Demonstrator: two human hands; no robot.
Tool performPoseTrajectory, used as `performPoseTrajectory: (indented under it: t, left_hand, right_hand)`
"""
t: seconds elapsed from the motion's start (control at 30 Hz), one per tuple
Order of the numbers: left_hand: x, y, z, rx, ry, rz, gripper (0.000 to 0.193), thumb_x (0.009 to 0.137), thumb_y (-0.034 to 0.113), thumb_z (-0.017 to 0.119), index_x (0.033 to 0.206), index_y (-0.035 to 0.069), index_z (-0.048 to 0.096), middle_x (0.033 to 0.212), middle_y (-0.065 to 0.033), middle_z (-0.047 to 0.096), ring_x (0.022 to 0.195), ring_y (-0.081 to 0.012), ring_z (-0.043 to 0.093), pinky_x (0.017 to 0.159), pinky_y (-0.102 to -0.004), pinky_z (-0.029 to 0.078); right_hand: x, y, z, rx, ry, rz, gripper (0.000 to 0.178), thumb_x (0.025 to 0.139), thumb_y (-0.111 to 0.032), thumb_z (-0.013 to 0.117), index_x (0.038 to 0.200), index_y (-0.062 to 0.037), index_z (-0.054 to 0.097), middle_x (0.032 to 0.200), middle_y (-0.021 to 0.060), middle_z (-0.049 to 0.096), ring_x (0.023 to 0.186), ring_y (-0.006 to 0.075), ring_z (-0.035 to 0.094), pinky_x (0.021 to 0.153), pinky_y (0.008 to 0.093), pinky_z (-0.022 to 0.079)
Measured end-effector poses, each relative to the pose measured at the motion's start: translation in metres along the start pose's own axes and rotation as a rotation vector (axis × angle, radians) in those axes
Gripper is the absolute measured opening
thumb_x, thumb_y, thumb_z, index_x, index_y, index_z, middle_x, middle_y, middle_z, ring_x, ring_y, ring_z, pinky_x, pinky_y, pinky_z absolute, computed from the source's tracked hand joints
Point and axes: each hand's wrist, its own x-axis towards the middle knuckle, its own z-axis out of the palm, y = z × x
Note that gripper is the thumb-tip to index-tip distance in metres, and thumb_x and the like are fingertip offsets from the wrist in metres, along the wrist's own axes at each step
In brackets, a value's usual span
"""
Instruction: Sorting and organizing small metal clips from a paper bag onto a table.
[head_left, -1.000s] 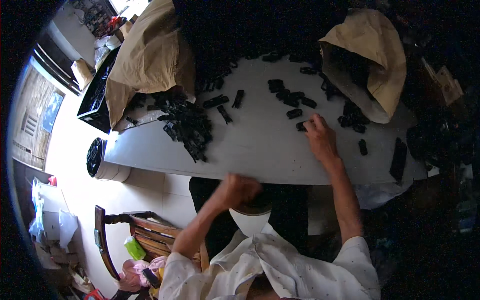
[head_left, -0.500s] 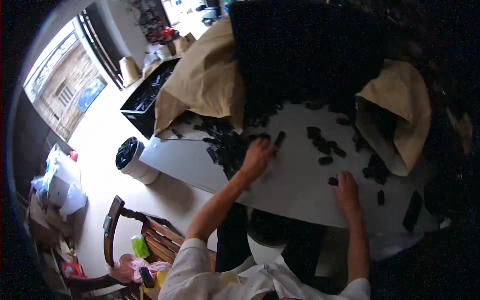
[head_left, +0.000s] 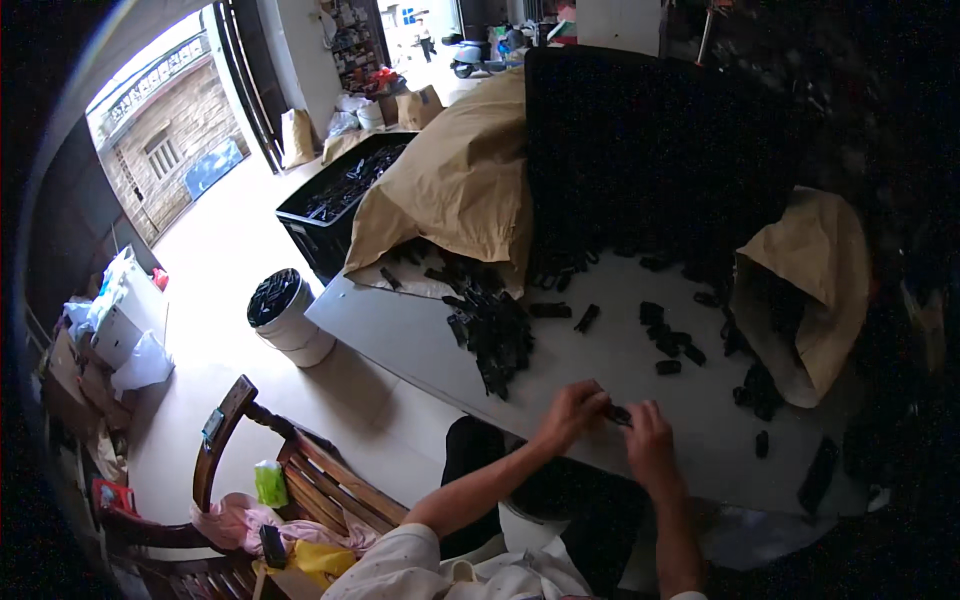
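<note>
Head view: a small black part (head_left: 620, 415) sits between my two hands, just above the near side of the grey table (head_left: 430, 370), and to work it well I'd judge that both ends want a light fingertip pinch, lined up straight, with even pressure rather than a twist. Dark plastic against dark fingers is hard to read, so I can't tell whether it is one piece or two meeting; feeling the fit would serve me better than looking. My left hand (head_left: 572, 418) reaches in from the lower left, forearm slanting, its fingers curled and gripping the part's left end. My right hand (head_left: 650, 437) comes up more steeply, wrist bent inward, thumb and fingers closed on the other end. Holding this low, beside the pile of black parts (head_left: 495, 345) but apart from it, should make a slip harmless.
</note>
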Motion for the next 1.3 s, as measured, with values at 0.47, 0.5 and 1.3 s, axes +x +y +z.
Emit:
performPoseTrajectory:
  t: [0.47,0.5,1.3]
  left_hand:
    - [-0.033,0.009,0.005,0.290,-0.069,0.091,0.014,0.086,0.006,0.052,0.096,-0.001,0.059,0.084,-0.0122,0.065,0.070,-0.0175,0.064,0.059,-0.0306,0.051]
    - [-0.037,0.007,0.006,0.270,-0.006,0.126,0.012,0.085,0.004,0.052,0.092,-0.002,0.058,0.078,-0.0136,0.063,0.066,-0.0189,0.063,0.057,-0.0314,0.049]
    - [-0.050,0.014,-0.012,-0.252,-0.046,-0.214,0.025,0.090,0.010,0.046,0.108,-0.003,0.056,0.101,-0.0108,0.059,0.088,-0.0198,0.060,0.078,-0.0325,0.050]
  right_hand:
    - [-0.018,-0.004,0.022,-0.071,0.119,-0.193,0.023,0.080,0.005,0.051,0.102,0.0005,0.048,0.097,0.0190,0.046,0.075,0.0372,0.051,0.054,0.0448,0.041]
    - [-0.020,-0.008,0.021,-0.051,0.074,-0.153,0.024,0.080,0.004,0.051,0.103,0.0004,0.048,0.097,0.0188,0.046,0.076,0.0372,0.052,0.054,0.0445,0.042]
    - [-0.021,-0.023,0.011,0.076,0.055,-0.085,0.033,0.066,0.006,0.064,0.097,0.0012,0.054,0.092,0.0128,0.050,0.078,0.0313,0.057,0.063,0.0365,0.047]
